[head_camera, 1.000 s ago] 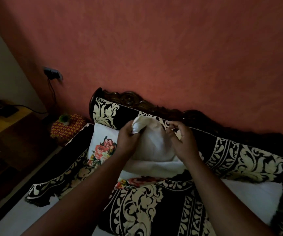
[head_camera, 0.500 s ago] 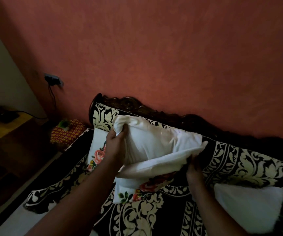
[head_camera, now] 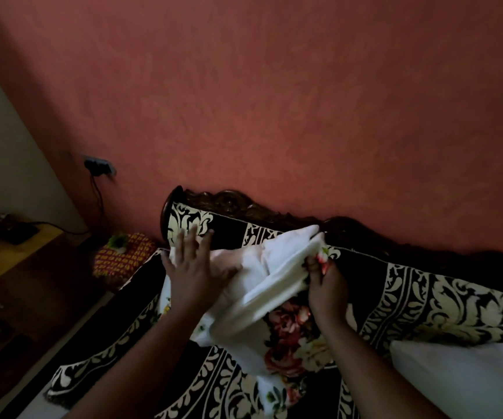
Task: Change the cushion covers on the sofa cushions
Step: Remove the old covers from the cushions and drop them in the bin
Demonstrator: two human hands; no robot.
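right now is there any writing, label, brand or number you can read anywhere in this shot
None: no readable text shows anywhere.
The sofa cover carries only a black and cream leaf pattern.
The floral cushion cover carries only printed flowers.
The white cushion and the spare cushion are plain.
The wall socket is too dim to show any marking.

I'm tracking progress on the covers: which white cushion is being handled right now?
The white cushion between both hands, partly inside the floral cover; the other white cushion lies untouched at far right.
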